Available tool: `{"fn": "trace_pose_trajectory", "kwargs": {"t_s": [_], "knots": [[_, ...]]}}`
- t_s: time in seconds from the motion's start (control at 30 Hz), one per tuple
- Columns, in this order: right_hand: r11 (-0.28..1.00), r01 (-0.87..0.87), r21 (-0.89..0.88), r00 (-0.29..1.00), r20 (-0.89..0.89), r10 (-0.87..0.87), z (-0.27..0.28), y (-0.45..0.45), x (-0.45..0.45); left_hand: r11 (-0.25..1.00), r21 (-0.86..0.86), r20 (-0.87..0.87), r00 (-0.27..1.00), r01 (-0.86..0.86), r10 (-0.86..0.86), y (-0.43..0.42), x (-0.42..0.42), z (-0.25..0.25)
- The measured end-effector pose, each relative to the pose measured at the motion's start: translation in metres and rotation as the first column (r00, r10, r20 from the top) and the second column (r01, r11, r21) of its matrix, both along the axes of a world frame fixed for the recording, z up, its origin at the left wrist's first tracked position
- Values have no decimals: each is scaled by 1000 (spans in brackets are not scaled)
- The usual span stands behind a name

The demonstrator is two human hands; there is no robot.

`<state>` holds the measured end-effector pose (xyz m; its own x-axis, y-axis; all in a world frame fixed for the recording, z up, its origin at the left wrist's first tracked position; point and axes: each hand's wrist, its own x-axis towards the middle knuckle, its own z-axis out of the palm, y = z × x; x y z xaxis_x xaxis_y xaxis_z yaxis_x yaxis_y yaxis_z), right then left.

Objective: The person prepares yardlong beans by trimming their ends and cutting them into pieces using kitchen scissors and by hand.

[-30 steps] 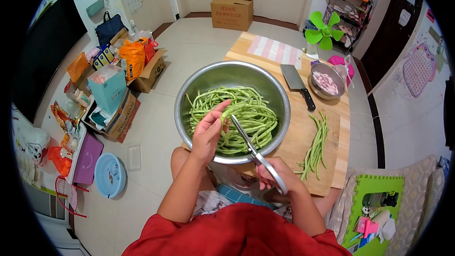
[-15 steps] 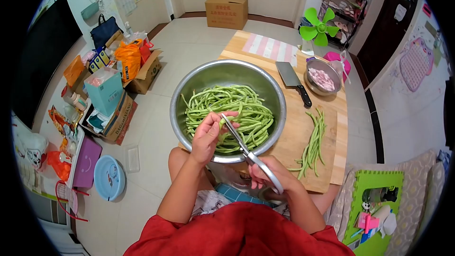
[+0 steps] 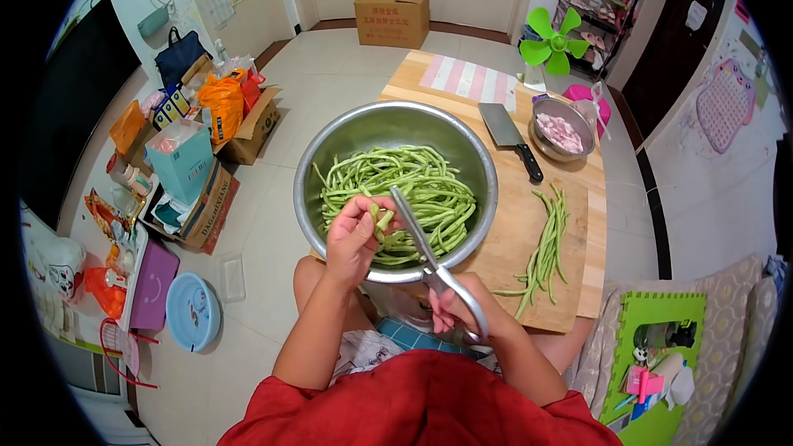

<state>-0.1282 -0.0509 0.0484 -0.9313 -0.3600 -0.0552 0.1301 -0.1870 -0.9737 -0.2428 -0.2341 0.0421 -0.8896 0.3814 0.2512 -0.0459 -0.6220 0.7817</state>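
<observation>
My left hand [image 3: 355, 235] is over the near left part of a large steel bowl [image 3: 310, 128], its fingers closed on short green bean pieces [image 3: 381, 218]. Many long green beans [image 3: 429, 198] fill the bowl's bottom. My right hand [image 3: 458, 304] grips the handles of metal scissors [image 3: 421, 241] at the bowl's near rim. The scissor blades point up and left, their tips just right of my left fingers. To the right, a small bunch of long beans [image 3: 547, 252] lies on a wooden cutting board [image 3: 504, 260].
On the wooden table [image 3: 405, 74] are a cleaver [image 3: 510, 140], a small steel bowl of meat [image 3: 562, 134], a striped cloth [image 3: 469, 83] and a green fan [image 3: 554, 41]. Boxes and bags [image 3: 186, 165] stand left, near a blue basin [image 3: 193, 311].
The bean held in my left hand now shows as short pieces between my fingers. The scissors have shifted slightly, with their blades pointing more upright. The view has moved a little.
</observation>
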Motion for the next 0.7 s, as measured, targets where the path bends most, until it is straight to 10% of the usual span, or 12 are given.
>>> {"fn": "trace_pose_trajectory", "kwargs": {"t_s": [0.33,0.53,0.63,0.7], "knots": [[951,303,-53,953,37,-302,6,-3,-6,902,366,33,966,227,-257,-5,9,18],[821,569,46,822,16,-570,8,-6,-6,924,280,58,957,259,-286,5,27,39],[621,780,74,601,-364,-711,6,-1,3,897,349,524,738,270,-426,8,27,53],[574,819,32,540,-384,-749,8,9,13,869,400,541,690,292,-481,9,23,56]]}}
